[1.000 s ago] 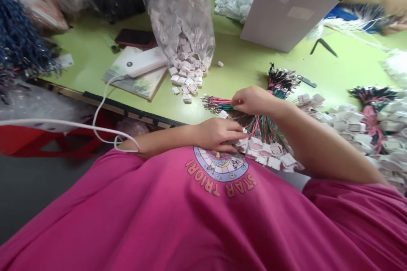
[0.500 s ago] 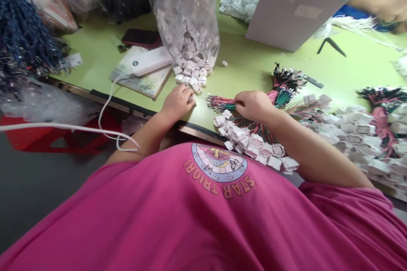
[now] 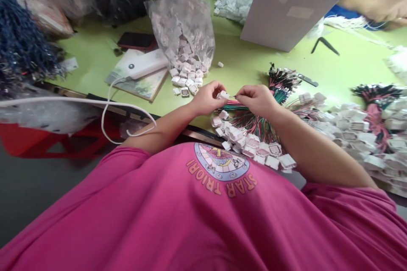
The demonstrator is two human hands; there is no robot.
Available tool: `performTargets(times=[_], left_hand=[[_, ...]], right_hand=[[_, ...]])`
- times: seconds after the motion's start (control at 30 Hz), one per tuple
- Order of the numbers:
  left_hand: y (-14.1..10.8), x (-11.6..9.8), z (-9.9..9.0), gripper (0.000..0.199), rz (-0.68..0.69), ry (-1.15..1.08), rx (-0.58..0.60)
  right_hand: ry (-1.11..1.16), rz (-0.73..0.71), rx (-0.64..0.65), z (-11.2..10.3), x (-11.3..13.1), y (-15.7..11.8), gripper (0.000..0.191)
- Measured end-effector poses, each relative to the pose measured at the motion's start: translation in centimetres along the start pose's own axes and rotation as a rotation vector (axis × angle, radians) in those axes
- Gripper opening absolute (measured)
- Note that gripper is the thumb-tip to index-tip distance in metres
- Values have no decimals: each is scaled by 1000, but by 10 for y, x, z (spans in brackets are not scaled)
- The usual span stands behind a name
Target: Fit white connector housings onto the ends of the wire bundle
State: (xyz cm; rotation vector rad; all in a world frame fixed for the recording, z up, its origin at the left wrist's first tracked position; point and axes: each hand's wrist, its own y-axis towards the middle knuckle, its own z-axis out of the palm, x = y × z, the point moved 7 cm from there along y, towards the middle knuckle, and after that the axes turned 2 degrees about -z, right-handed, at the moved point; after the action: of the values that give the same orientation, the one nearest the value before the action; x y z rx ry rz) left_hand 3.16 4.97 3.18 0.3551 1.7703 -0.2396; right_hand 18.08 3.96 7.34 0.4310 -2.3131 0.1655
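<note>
From my remote head view, the left hand (image 3: 208, 98) pinches a white connector housing (image 3: 222, 95), to the right of the clear plastic bag (image 3: 181, 12) and nearer the wearer. The right hand (image 3: 258, 99), just beside it, grips what I take for a thin wire end (image 3: 234, 96). I judge that a skewed approach could bend the tip, a loose pinch could drop the housing, and the wire bundle (image 3: 259, 126), also rightward of the bag, could snag. The housing looks small and blocky; I cannot resolve its cavities.
</note>
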Motion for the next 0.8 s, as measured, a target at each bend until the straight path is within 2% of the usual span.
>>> performTargets(times=[0.13, 0.27, 0.43, 0.57, 0.7, 0.8], left_hand=[[2, 10, 5, 33, -18, -89, 19], [-2, 12, 7, 38, 22, -66, 48], [-4, 18, 9, 39, 33, -40, 24], [-7, 8, 7, 29, 145, 150, -15], [-9, 0, 5, 24, 227, 243, -42], [-11, -5, 10, 18, 341, 310, -15]], right_hand=[[-104, -3, -28, -2, -2, -3, 27], [-50, 32, 25, 7, -1, -2, 25], [-2, 82, 93, 13, 0, 0, 23], [-33, 109, 118, 14, -1, -1, 23], [-42, 129, 135, 16, -1, -1, 23], [-22, 133, 150, 19, -2, -1, 23]])
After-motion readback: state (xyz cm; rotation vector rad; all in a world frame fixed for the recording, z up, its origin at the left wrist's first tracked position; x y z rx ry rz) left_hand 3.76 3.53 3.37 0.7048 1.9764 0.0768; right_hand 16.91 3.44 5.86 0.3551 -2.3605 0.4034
